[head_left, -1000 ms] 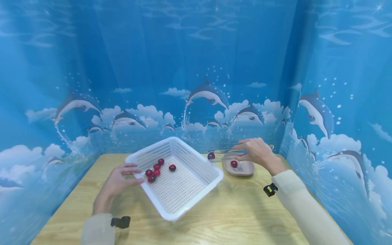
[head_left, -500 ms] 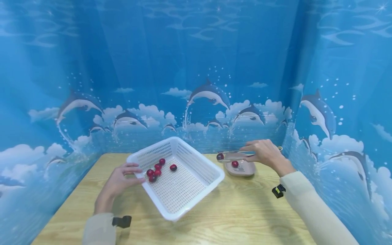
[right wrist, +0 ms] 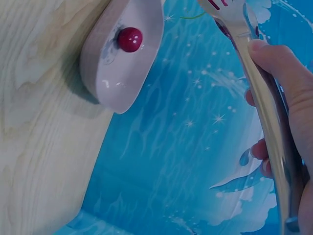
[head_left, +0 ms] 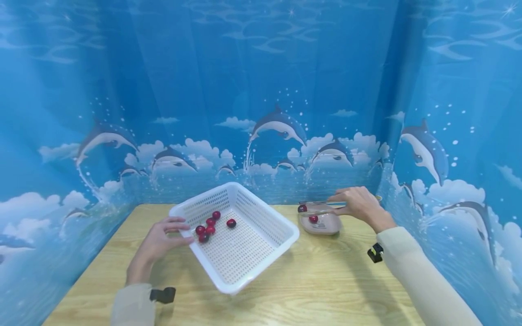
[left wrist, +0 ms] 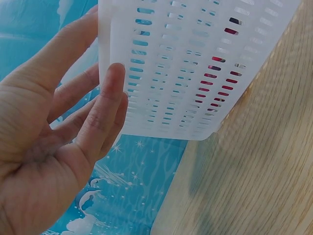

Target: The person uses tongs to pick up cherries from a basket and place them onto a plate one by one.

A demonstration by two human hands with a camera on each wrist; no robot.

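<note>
Two-handed, touched the left rim of the white basket with a loosely spread left hand and, gripping metal tongs in the right hand, held one cherry at the far-left rim of the dish, apparently mid-transfer, probably needing lowering, then release.

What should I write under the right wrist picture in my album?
A shiny red cherry sits in the bowl while the right hand grips metal tongs.

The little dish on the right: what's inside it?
One cherry lies in the dish. In the head view, tongs in the right hand, gripping a second cherry, cross above it; tongs and hand hide part of its far side.
</note>
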